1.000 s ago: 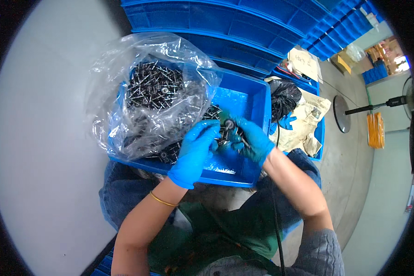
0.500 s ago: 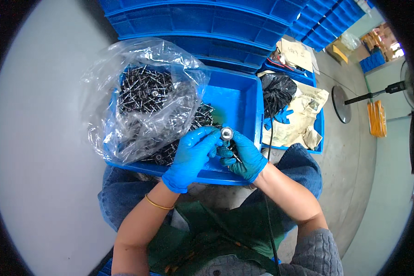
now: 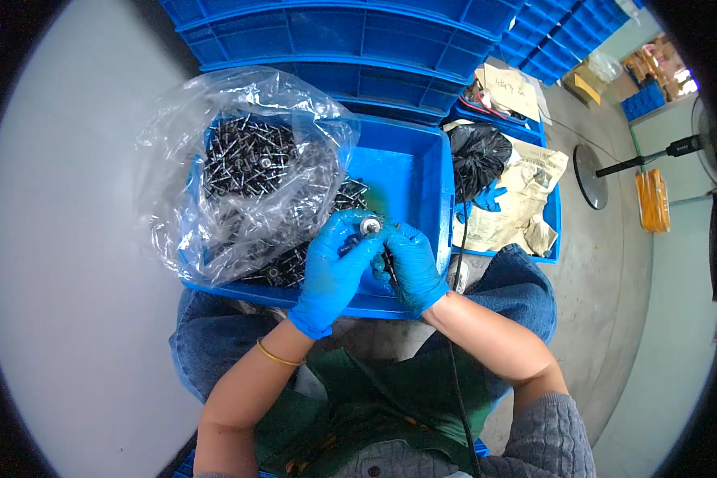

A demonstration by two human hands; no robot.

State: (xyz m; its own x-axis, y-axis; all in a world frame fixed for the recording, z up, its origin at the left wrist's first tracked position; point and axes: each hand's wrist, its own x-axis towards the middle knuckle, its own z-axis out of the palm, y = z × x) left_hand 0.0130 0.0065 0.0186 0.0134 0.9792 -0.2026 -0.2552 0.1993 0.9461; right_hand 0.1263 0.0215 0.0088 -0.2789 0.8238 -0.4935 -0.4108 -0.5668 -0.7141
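Both hands wear blue gloves and meet over a blue plastic bin [image 3: 410, 171] resting on my lap. My left hand [image 3: 334, 267] and my right hand [image 3: 410, 267] together pinch a small round silver-headed metal part [image 3: 369, 226] with a dark stem. A clear plastic bag [image 3: 239, 167] full of several dark screw-like parts fills the left half of the bin, just left of my left hand. More of these dark parts [image 3: 346, 193] lie loose on the bin floor by the bag.
Stacked blue bins [image 3: 358, 40] stand behind. To the right, another blue bin holds a black bag [image 3: 478, 155] and crumpled paper [image 3: 526, 191]. A black cable [image 3: 458, 255] runs down past my right arm. A fan stand [image 3: 589, 171] sits on the grey floor.
Both hands have drawn slightly toward me and closed in on the small part. The view has tilted a little, so the bin sits lower in the picture.
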